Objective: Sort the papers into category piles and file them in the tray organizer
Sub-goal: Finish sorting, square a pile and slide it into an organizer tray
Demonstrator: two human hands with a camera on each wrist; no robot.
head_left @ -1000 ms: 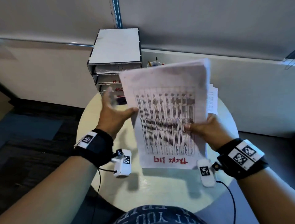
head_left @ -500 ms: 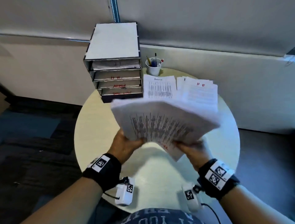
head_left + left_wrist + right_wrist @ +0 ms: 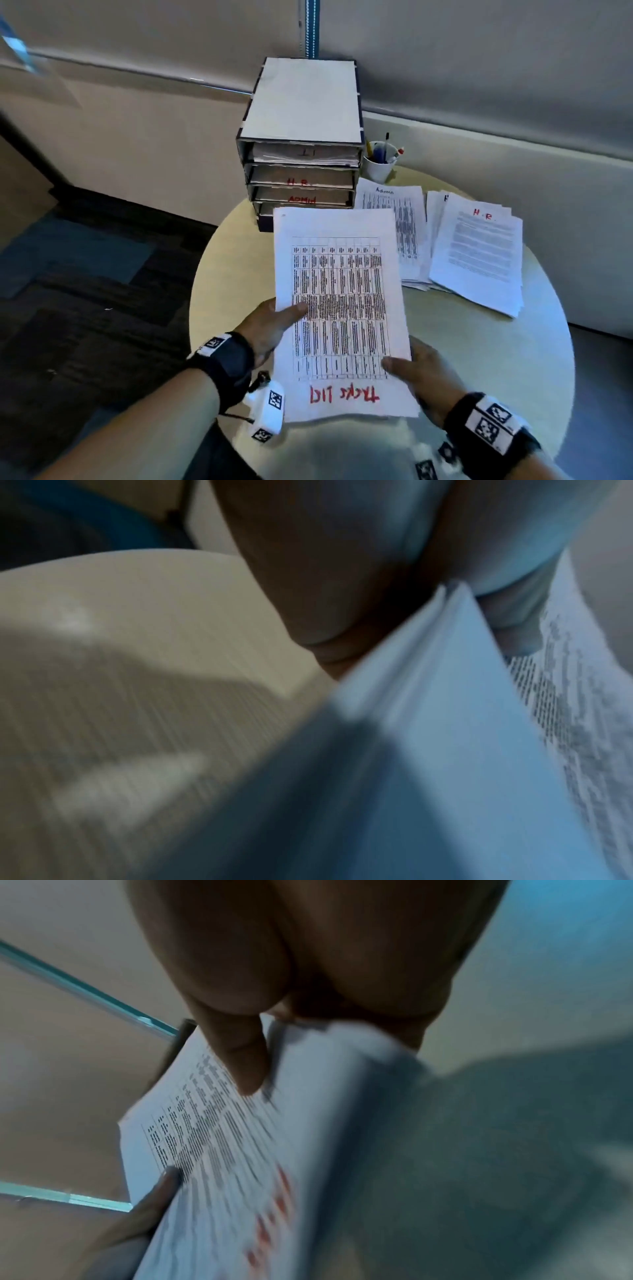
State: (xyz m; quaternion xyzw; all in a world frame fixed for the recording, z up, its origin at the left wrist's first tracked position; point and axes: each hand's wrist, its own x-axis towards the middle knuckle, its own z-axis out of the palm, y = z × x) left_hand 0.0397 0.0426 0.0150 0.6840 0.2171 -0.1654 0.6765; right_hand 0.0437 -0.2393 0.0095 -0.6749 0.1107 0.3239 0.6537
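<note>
— What have you got in hand?

— One stack of white printed sheets point(image 3: 339, 308), top page a black-ruled table with "TASKS LIST" in red marker at the edge nearest me. My left hand point(image 3: 270, 329) grips its left edge, thumb on top, fingers under. My right hand point(image 3: 418, 373) pinches the lower right edge the same way, thumb flat across the print. The stack is held above the round pale tabletop point(image 3: 496, 359), its far end just in front of the organizer.

— The organizer?

— One dark-framed tray organizer with a white top point(image 3: 301, 144), at the back of the table. I count four slots. The upper three read "IT", "H.R." and "ADMIN"; the stack hides the lowest slot's label. Paper shows in the top slot.

— Other piles?

— Two on the table, to my right. One white pile headed "Admin" point(image 3: 394, 219) with a printed table, just right of the organizer. One fanned white pile headed "H.R." in red point(image 3: 479, 253), overlapping the first pile's right edge.

— Anything else?

— One white cup of pens point(image 3: 378, 166) beside the organizer. I can't count the pens for certain.
</note>
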